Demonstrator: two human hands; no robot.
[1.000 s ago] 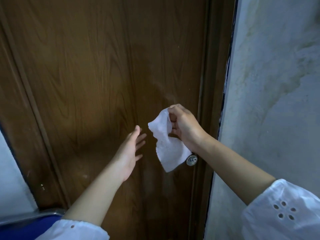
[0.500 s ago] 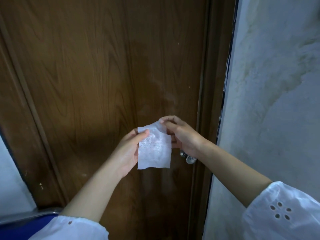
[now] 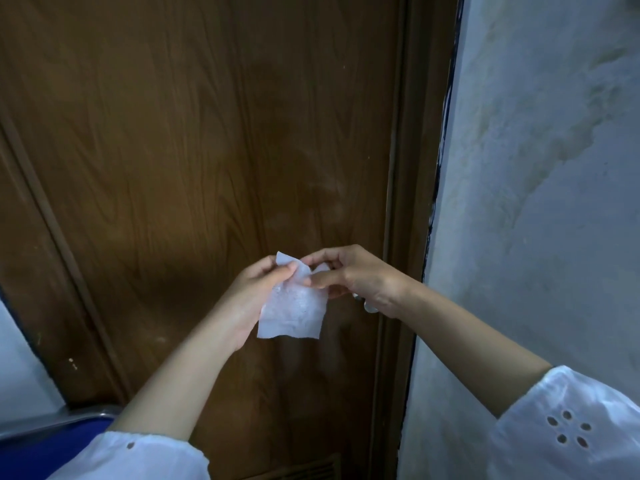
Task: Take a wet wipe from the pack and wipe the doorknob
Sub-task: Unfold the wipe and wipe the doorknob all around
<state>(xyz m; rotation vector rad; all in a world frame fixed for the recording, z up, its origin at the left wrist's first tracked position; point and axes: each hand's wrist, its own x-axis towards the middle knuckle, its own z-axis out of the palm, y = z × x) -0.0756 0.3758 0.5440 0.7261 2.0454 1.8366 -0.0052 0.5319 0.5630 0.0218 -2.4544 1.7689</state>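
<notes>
We hold the wet wipe [image 3: 294,310] up in front of the brown door [image 3: 194,161] with both hands. Our left hand [image 3: 256,292] pinches its upper left edge, thumb and fingertips pressed together on the sheet; our right hand [image 3: 360,275] grips the upper right edge the same way — thumb and forefinger closed on the fabric, the other fingers curled behind it. Between the two pinches the top edge puckers upward, and below our fingers the wipe hangs loose. The doorknob [image 3: 370,308] sits just under the heel of our right hand, mostly hidden — only a sliver of pale metal shows. White sleeves [image 3: 568,427] cover our arms from the elbows back.
</notes>
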